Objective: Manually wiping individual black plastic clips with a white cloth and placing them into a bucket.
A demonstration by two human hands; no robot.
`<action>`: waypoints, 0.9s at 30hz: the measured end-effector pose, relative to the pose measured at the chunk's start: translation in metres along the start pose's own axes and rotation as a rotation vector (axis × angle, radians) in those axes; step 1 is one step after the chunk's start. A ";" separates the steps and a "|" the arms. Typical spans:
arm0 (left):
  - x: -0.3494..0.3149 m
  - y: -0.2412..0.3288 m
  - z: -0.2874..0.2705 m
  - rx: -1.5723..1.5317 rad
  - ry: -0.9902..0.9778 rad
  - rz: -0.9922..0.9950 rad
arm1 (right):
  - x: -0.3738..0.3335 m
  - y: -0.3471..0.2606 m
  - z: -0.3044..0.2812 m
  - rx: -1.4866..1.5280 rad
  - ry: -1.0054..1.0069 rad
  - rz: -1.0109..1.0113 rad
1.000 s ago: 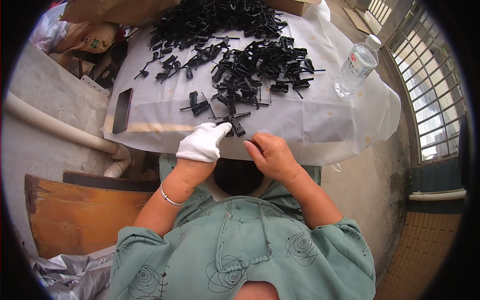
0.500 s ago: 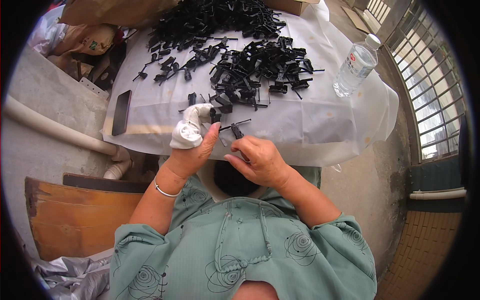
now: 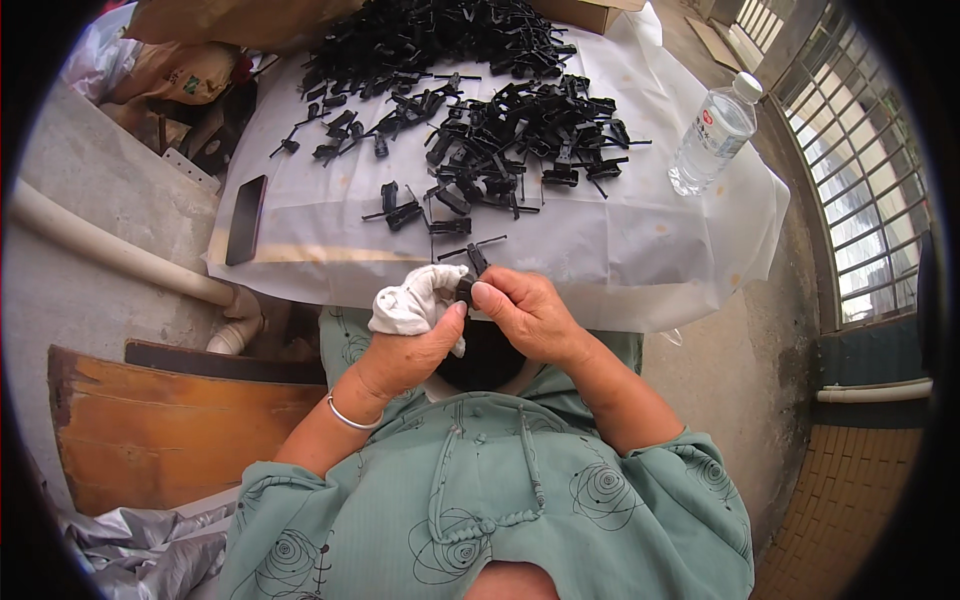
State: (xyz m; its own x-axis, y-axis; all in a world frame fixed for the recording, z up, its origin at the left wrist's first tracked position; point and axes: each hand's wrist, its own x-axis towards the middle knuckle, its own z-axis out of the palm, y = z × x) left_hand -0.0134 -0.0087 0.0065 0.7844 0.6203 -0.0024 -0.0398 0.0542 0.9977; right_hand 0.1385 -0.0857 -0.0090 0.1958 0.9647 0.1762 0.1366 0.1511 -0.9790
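1. White-sheeted table, set near a barred window; sheet draped past the near edge.
2. Main heap of black plastic clamp-like pieces with thin rods: along the far edge.
3. Second heap, same kind: middle of the surface, nearer.
4. Smartphone: flat, at the left edge. Clear plastic bottle: standing, toward the right edge.
5. Small black piece: at the middle of the near edge, between both hands; form mostly hidden.
6. Left hand: fingers under a bunched white glove, thumb bare; curled nearly closed, pinching the piece.
7. Right hand: bare; thumb and forefinger drawn together on the same piece, other fingers folded.
8. Loose rodded piece: just beyond the right fingertips; contact cannot be told.
9. Step in hand, as judged: two-handed fine work on one piece. Next move seemingly calls for a steady left pinch and small right-finger pressure.
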 end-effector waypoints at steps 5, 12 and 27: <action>0.000 -0.006 0.006 0.461 0.137 0.184 | -0.001 0.003 0.005 -0.240 0.019 -0.147; 0.001 -0.014 0.010 0.603 0.191 0.326 | -0.004 0.011 0.011 -0.129 0.071 -0.057; 0.007 -0.012 -0.002 -0.018 0.078 0.039 | -0.006 0.005 -0.006 -0.176 0.085 -0.045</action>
State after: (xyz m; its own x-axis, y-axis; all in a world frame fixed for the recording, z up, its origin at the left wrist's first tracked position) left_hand -0.0084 -0.0036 -0.0053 0.7316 0.6810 0.0310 -0.0813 0.0421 0.9958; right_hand 0.1436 -0.0922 -0.0143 0.2663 0.9350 0.2343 0.3135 0.1459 -0.9383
